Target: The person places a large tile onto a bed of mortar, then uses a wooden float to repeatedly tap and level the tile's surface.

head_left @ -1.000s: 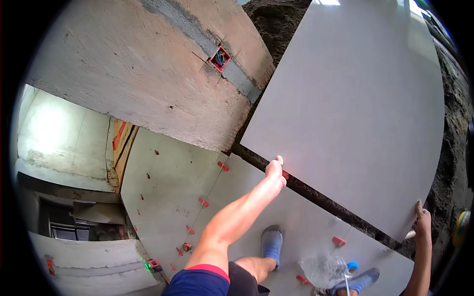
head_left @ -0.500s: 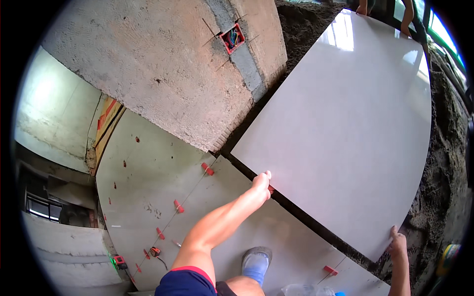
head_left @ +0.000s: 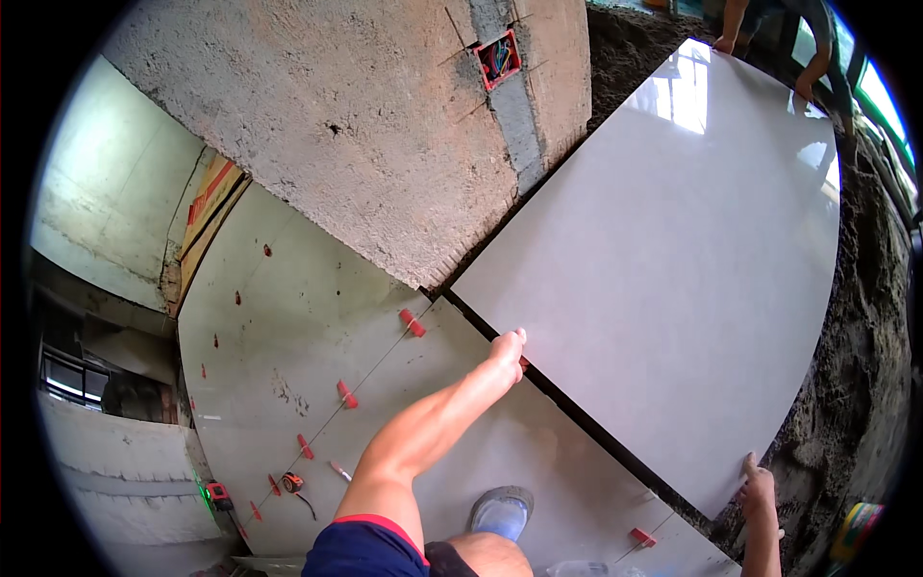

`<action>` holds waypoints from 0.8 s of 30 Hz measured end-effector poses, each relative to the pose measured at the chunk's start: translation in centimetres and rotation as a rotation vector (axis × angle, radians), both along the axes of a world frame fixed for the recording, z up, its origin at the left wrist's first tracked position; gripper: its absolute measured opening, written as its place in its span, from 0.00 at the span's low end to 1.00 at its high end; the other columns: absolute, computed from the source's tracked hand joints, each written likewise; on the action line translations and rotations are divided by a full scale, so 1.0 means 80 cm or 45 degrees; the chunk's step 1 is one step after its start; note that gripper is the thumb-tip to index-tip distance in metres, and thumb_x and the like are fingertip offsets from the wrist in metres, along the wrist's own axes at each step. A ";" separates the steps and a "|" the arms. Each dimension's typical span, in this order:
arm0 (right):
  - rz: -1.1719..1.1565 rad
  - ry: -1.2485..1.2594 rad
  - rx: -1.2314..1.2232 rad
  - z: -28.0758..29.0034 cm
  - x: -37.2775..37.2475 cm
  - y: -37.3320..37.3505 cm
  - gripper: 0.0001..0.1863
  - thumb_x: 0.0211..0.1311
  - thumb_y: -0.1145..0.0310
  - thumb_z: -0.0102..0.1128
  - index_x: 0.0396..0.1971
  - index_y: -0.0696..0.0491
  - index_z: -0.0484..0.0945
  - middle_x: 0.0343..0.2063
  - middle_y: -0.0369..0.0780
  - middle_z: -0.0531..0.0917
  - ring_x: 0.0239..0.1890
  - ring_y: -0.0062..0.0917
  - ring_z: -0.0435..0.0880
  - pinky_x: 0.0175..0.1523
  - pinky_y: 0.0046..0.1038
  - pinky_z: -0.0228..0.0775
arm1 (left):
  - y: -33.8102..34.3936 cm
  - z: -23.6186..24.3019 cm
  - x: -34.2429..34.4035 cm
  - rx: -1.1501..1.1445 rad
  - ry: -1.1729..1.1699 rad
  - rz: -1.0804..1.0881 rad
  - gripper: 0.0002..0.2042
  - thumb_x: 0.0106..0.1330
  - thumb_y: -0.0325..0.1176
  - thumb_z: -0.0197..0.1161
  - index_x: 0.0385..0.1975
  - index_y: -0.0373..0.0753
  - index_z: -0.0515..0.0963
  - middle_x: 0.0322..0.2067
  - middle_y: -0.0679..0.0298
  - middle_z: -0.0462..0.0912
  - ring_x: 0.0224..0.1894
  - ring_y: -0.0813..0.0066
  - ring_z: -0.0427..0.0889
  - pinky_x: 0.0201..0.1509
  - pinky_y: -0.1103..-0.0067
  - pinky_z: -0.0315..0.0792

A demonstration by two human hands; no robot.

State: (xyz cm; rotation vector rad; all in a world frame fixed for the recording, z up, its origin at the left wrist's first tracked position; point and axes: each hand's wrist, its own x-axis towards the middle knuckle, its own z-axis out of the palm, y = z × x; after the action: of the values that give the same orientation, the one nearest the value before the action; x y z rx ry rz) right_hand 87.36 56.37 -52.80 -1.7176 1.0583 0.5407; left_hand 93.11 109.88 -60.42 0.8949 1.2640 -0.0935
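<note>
In the head view, a large, glossy grey tile fills the centre and upper right. The hands are well apart: the left hand pinches its near edge, the right hand its side near the lower right corner. A co-worker's hands hold the far end. A rough plaster wall stands close along its left; crumbly dark mortar lies right. Lower left, red plastic clips and a tape measure sit on smooth floor tiles.
</note>
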 end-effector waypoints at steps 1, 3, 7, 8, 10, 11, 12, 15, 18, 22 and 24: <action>0.021 0.002 -0.026 0.000 0.001 0.004 0.24 0.61 0.45 0.55 0.33 0.54 0.71 0.20 0.33 0.73 0.17 0.18 0.69 0.19 0.21 0.59 | 0.003 -0.001 0.002 0.021 -0.007 0.001 0.11 0.64 0.34 0.57 0.40 0.32 0.72 0.37 0.58 0.77 0.37 0.67 0.76 0.36 0.68 0.71; 0.003 0.012 -0.019 -0.001 0.002 0.010 0.24 0.61 0.45 0.56 0.34 0.54 0.72 0.21 0.33 0.74 0.17 0.18 0.70 0.19 0.21 0.60 | 0.008 -0.004 0.003 -0.015 -0.006 0.057 0.12 0.64 0.33 0.57 0.41 0.31 0.73 0.38 0.57 0.77 0.38 0.66 0.76 0.40 0.68 0.71; 0.031 -0.016 0.000 -0.004 0.001 0.013 0.24 0.61 0.46 0.56 0.36 0.56 0.72 0.25 0.35 0.77 0.21 0.19 0.74 0.21 0.22 0.64 | 0.014 -0.011 0.001 -0.012 -0.017 0.069 0.12 0.64 0.33 0.57 0.41 0.31 0.73 0.39 0.57 0.77 0.39 0.66 0.76 0.42 0.68 0.71; 0.066 0.019 0.044 -0.004 0.001 0.014 0.24 0.61 0.46 0.56 0.36 0.56 0.72 0.25 0.35 0.77 0.21 0.19 0.74 0.21 0.22 0.64 | 0.015 -0.013 0.000 0.002 -0.033 0.077 0.12 0.64 0.33 0.57 0.40 0.30 0.73 0.39 0.57 0.77 0.40 0.67 0.75 0.43 0.69 0.71; 0.019 0.020 0.067 -0.005 0.000 0.014 0.26 0.61 0.46 0.56 0.40 0.57 0.71 0.32 0.38 0.78 0.28 0.23 0.78 0.26 0.25 0.69 | 0.017 -0.016 -0.002 0.018 -0.054 0.086 0.12 0.64 0.33 0.57 0.40 0.29 0.74 0.40 0.56 0.77 0.40 0.67 0.75 0.44 0.70 0.71; 0.043 -0.005 0.072 -0.006 -0.001 0.013 0.26 0.61 0.46 0.56 0.40 0.57 0.71 0.32 0.38 0.78 0.28 0.23 0.78 0.26 0.25 0.69 | 0.018 -0.018 -0.003 0.064 -0.040 0.050 0.13 0.64 0.33 0.58 0.41 0.29 0.74 0.41 0.56 0.77 0.41 0.68 0.75 0.45 0.71 0.70; 0.076 0.010 0.086 -0.007 -0.002 0.014 0.27 0.61 0.46 0.56 0.41 0.58 0.71 0.34 0.39 0.78 0.31 0.25 0.78 0.29 0.26 0.71 | 0.019 -0.020 -0.004 0.094 -0.021 0.009 0.13 0.63 0.33 0.58 0.41 0.28 0.74 0.41 0.56 0.77 0.42 0.68 0.75 0.46 0.72 0.70; 0.105 0.025 0.089 -0.012 -0.005 0.014 0.27 0.61 0.47 0.56 0.43 0.58 0.70 0.37 0.40 0.78 0.34 0.27 0.79 0.33 0.28 0.73 | 0.020 -0.027 -0.006 0.117 0.001 0.023 0.14 0.63 0.33 0.58 0.42 0.27 0.74 0.43 0.54 0.77 0.43 0.68 0.74 0.48 0.73 0.69; 0.099 0.025 0.082 -0.017 -0.007 0.014 0.26 0.62 0.47 0.55 0.43 0.58 0.70 0.37 0.39 0.78 0.34 0.27 0.80 0.34 0.29 0.73 | 0.022 -0.036 -0.010 0.074 0.015 0.023 0.15 0.63 0.33 0.59 0.43 0.27 0.74 0.44 0.53 0.77 0.44 0.68 0.74 0.48 0.72 0.69; 0.091 0.020 0.127 -0.024 -0.007 0.012 0.25 0.63 0.48 0.54 0.42 0.57 0.71 0.36 0.39 0.78 0.34 0.27 0.80 0.34 0.29 0.73 | 0.026 -0.048 -0.010 0.085 -0.030 0.062 0.14 0.63 0.32 0.59 0.43 0.27 0.74 0.44 0.53 0.77 0.44 0.68 0.74 0.48 0.72 0.69; 0.120 0.037 0.128 -0.027 -0.006 0.010 0.25 0.63 0.48 0.54 0.42 0.57 0.71 0.36 0.39 0.79 0.33 0.26 0.80 0.34 0.29 0.73 | 0.027 -0.051 -0.010 0.073 -0.019 0.022 0.14 0.63 0.32 0.58 0.42 0.28 0.74 0.43 0.53 0.77 0.44 0.67 0.74 0.46 0.71 0.70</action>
State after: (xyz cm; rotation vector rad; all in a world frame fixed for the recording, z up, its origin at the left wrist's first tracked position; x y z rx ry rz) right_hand 86.91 57.19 -54.96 -1.6816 0.9577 0.6693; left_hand 92.28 112.03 -64.46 0.9318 1.2658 -0.0370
